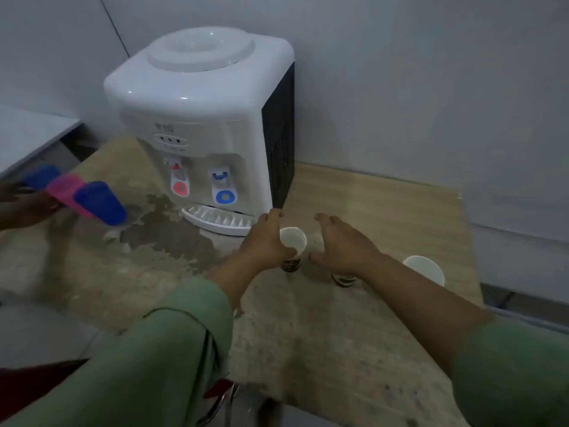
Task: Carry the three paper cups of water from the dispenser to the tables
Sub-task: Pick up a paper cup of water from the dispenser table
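Clearly my left hand fingers wrap the centre paper cup; right hand fingers spread beside it. Squeezing could spill water.

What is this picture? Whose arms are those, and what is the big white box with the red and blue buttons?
The camera sits on a person's head, so you see their own arms in green sleeves, looking down. The big white box is a water dispenser standing on a worn table; red and blue mark its two taps. The left hand curls round a paper cup. The right hand is open, closing in on a second cup that it mostly hides. A third cup stands further right on the table. At the left edge another person's hand holds blue and pink plastic cups.
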`<action>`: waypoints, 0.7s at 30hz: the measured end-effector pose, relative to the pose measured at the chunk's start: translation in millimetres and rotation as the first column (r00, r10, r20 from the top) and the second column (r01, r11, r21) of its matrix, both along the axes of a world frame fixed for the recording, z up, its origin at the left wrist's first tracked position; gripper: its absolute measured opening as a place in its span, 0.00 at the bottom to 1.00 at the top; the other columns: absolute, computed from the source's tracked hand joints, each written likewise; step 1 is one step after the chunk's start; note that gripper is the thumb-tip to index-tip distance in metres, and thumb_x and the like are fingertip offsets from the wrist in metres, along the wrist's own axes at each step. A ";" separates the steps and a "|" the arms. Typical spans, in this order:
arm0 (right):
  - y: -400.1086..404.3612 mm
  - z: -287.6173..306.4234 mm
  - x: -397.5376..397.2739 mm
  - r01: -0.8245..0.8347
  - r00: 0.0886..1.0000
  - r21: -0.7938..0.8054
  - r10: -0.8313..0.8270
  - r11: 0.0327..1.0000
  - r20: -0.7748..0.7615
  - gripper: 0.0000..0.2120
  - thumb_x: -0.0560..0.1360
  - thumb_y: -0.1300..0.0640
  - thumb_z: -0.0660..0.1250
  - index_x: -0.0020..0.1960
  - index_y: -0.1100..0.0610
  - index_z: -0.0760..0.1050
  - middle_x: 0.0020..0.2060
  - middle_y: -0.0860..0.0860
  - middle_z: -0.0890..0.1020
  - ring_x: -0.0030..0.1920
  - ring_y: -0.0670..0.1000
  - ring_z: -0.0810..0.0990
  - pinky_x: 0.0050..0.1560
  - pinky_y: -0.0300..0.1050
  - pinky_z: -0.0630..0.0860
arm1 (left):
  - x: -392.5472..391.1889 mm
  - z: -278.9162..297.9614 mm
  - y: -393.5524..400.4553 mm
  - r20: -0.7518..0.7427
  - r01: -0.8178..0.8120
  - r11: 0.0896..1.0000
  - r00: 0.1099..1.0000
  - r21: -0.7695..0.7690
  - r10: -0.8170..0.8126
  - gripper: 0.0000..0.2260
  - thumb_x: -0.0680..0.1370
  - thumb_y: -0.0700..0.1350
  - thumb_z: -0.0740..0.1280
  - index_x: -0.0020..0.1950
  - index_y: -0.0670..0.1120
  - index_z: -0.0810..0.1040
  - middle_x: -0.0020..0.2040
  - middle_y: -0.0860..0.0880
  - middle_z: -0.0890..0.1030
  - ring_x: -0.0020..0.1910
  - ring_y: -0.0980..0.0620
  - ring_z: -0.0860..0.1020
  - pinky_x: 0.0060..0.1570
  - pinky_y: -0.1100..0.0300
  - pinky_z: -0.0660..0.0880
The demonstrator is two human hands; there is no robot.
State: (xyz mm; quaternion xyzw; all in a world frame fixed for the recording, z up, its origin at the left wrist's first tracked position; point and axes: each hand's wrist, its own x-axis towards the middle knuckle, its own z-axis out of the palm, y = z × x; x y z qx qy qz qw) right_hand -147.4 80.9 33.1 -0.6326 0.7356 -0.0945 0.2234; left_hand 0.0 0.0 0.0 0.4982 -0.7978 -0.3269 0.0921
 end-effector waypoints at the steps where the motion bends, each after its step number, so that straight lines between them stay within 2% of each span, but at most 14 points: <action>1: -2.7 -4.1 4.3 0.005 1.000 0.003 -0.005 1.000 0.022 0.37 0.70 0.49 0.70 0.72 0.57 0.56 0.66 0.58 0.68 0.63 0.58 0.70 0.52 0.48 0.69 | 4.3 -4.1 1.3 0.001 -0.034 0.999 0.999 0.018 0.034 0.39 0.65 0.47 0.77 0.70 0.48 0.60 0.68 0.43 0.68 0.64 0.43 0.70 0.56 0.52 0.70; 5: -13.3 -27.2 18.5 0.049 0.983 0.004 -0.049 0.999 0.174 0.44 0.68 0.48 0.73 0.74 0.56 0.52 0.69 0.58 0.66 0.65 0.57 0.69 0.57 0.50 0.70 | 13.8 -38.0 -3.3 -0.072 -0.134 0.986 0.987 0.097 0.142 0.43 0.63 0.46 0.78 0.72 0.49 0.57 0.69 0.44 0.67 0.66 0.44 0.69 0.60 0.51 0.70; 8: -25.9 -47.1 26.3 0.139 0.947 0.015 -0.138 0.990 0.291 0.48 0.67 0.48 0.74 0.76 0.53 0.46 0.72 0.57 0.63 0.68 0.57 0.67 0.60 0.49 0.68 | 13.5 -60.5 -12.1 -0.173 -0.138 0.979 0.971 0.152 0.164 0.43 0.63 0.47 0.78 0.71 0.51 0.57 0.68 0.47 0.69 0.64 0.46 0.71 0.61 0.48 0.73; 11: -33.9 -67.1 35.4 0.275 0.876 0.028 -0.263 0.961 0.404 0.49 0.66 0.48 0.74 0.76 0.52 0.46 0.71 0.55 0.65 0.67 0.56 0.68 0.59 0.47 0.68 | 12.5 -79.4 -12.2 -0.299 -0.081 0.978 0.945 0.191 0.136 0.35 0.65 0.47 0.76 0.65 0.57 0.61 0.55 0.58 0.73 0.57 0.51 0.75 0.56 0.54 0.75; 13: -37.3 -78.5 42.3 0.369 0.807 0.024 -0.333 0.929 0.488 0.49 0.65 0.50 0.75 0.75 0.51 0.49 0.68 0.54 0.69 0.65 0.55 0.70 0.59 0.48 0.70 | 10.2 -87.0 -10.8 -0.412 -0.068 0.970 0.897 0.234 0.162 0.28 0.65 0.53 0.71 0.62 0.57 0.64 0.52 0.62 0.74 0.54 0.56 0.76 0.53 0.60 0.75; 15: -38.9 -88.9 48.7 0.455 0.740 -0.012 -0.371 0.890 0.561 0.47 0.63 0.52 0.77 0.73 0.50 0.53 0.63 0.51 0.72 0.60 0.51 0.71 0.55 0.44 0.71 | 7.7 -95.9 -10.8 -0.493 -0.042 0.976 0.858 0.213 0.145 0.22 0.67 0.57 0.67 0.59 0.58 0.68 0.53 0.61 0.75 0.54 0.61 0.76 0.52 0.68 0.73; 18: -38.1 -101.8 56.2 0.524 0.674 -0.067 -0.365 0.849 0.642 0.42 0.61 0.54 0.78 0.69 0.50 0.59 0.56 0.45 0.72 0.56 0.45 0.72 0.47 0.33 0.68 | 5.4 -109.5 -8.8 -0.571 -0.031 0.976 0.807 0.214 0.151 0.17 0.70 0.53 0.68 0.58 0.59 0.72 0.55 0.60 0.77 0.56 0.64 0.76 0.52 0.69 0.73; 20: -37.6 -108.8 58.6 0.535 0.635 -0.065 -0.350 0.843 0.689 0.41 0.60 0.56 0.79 0.67 0.50 0.61 0.54 0.41 0.72 0.55 0.42 0.71 0.46 0.27 0.67 | 4.9 -120.8 -8.5 -0.567 -0.063 0.968 0.801 0.241 0.193 0.17 0.70 0.52 0.68 0.57 0.62 0.70 0.55 0.64 0.75 0.55 0.70 0.74 0.51 0.74 0.71; 21: -37.9 -110.5 58.2 0.534 0.617 -0.055 -0.344 0.844 0.708 0.40 0.60 0.56 0.79 0.66 0.50 0.62 0.54 0.41 0.71 0.55 0.41 0.71 0.47 0.26 0.67 | 4.3 -126.8 -8.7 -0.557 -0.052 0.967 0.809 0.251 0.188 0.17 0.71 0.49 0.68 0.57 0.62 0.69 0.57 0.63 0.73 0.57 0.69 0.74 0.52 0.74 0.70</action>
